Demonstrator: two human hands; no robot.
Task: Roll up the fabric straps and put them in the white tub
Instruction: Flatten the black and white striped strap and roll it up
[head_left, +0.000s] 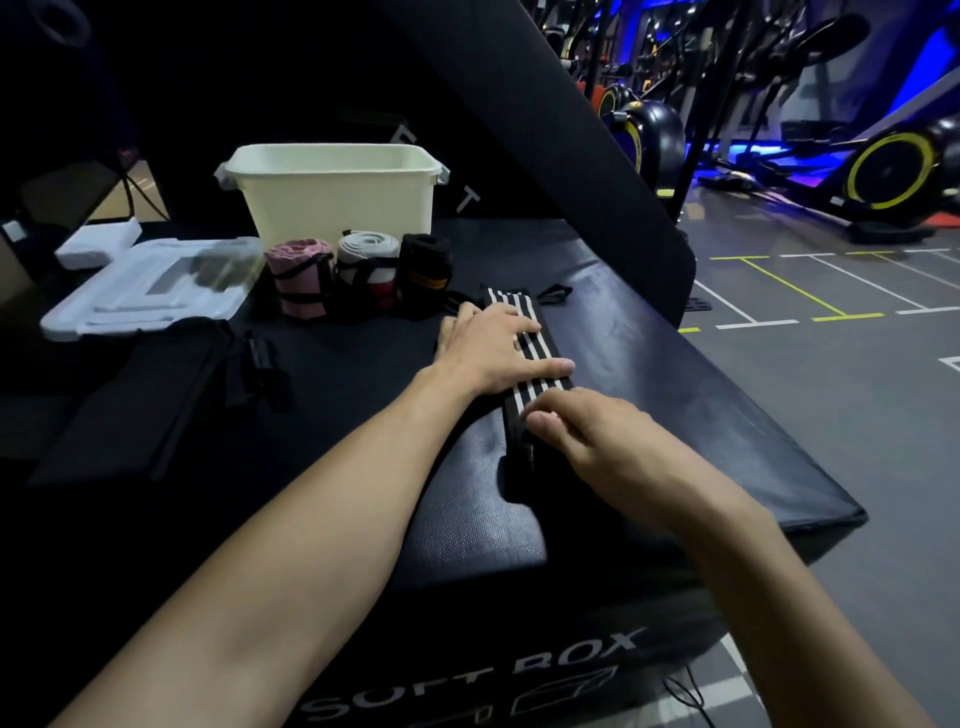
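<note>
On the black soft box, a striped strap lies flat, ready for rolling.
Left hand presses it with straight fingers; right hand curls onto its near end. Next, I judge: roll tightly toward the white tub.

I can't see the middle of the striped strap: my left hand lies flat across it, and my right hand covers its near end, so whether a roll has begun there is hidden. The white tub shows only its outer wall; its inside is out of sight. The clear lid beside the rolled straps is blurred.
</note>
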